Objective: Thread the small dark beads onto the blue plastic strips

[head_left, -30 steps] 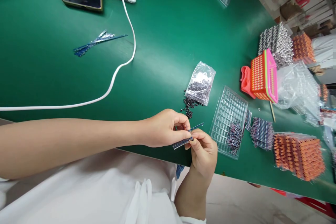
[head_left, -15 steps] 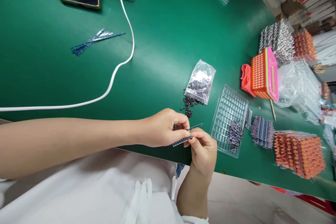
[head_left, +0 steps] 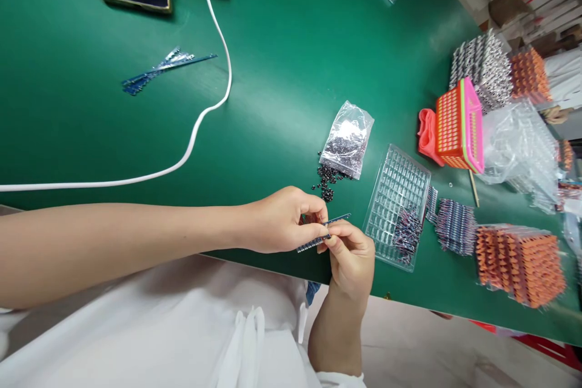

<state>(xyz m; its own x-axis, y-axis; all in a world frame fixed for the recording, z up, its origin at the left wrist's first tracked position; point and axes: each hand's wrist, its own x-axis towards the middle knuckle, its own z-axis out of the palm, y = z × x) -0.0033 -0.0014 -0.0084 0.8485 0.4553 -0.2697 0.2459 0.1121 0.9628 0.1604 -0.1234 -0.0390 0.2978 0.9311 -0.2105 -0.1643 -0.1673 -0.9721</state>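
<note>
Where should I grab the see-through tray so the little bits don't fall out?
I'd hold the clear tray by its near short rim, coming from the near side, with a second hand on the far rim. It lies flat, and the dark pile sits at the near end, so that end is probably heavier. Keep it level.

Beyond the strip (head_left: 310,245), beads (head_left: 326,177) seemingly touch the bag (head_left: 348,140).

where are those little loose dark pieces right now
In the head view, the loose dark pieces sit right of centre on the green table, by the clear bag's lower end, just beyond the left hand.
</note>
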